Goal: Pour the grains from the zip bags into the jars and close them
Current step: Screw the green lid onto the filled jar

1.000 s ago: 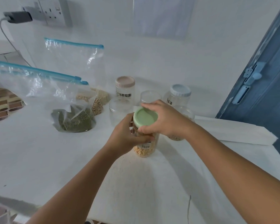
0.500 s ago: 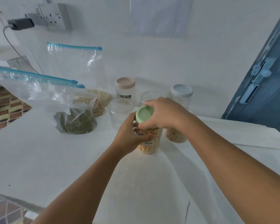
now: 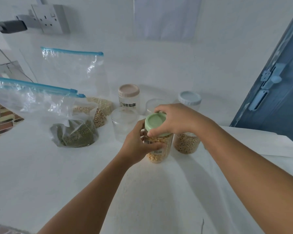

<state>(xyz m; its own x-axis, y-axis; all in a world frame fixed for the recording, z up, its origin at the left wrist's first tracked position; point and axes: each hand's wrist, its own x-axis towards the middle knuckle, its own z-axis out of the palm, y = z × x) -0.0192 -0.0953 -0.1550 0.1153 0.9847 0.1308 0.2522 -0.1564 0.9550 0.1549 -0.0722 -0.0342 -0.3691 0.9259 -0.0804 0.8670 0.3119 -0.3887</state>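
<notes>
A clear jar of yellow grains [image 3: 158, 153] stands on the white counter [image 3: 57, 174]. My left hand [image 3: 139, 144] grips its body from the left. My right hand [image 3: 174, 119] grips the green lid [image 3: 155, 123] sitting on top of it. Just right of it stands a second jar with tan grains [image 3: 185, 144], partly hidden by my right wrist. Behind are an empty clear jar [image 3: 123, 124], a jar with a pink lid [image 3: 128, 97] and a jar with a pale blue lid [image 3: 189, 98]. At left lie zip bags: one with green grains [image 3: 74, 134], others with tan grains [image 3: 98, 114].
An empty zip bag [image 3: 71, 71] leans on the white wall. A wall socket with a plugged charger [image 3: 12, 27] and cable is at top left. A blue door [image 3: 277, 85] stands at right, with a white folded sheet [image 3: 269, 142] below it.
My right hand has turned on the green lid, its fingers shifting round the rim. The jar and my left hand stay in the same place.
</notes>
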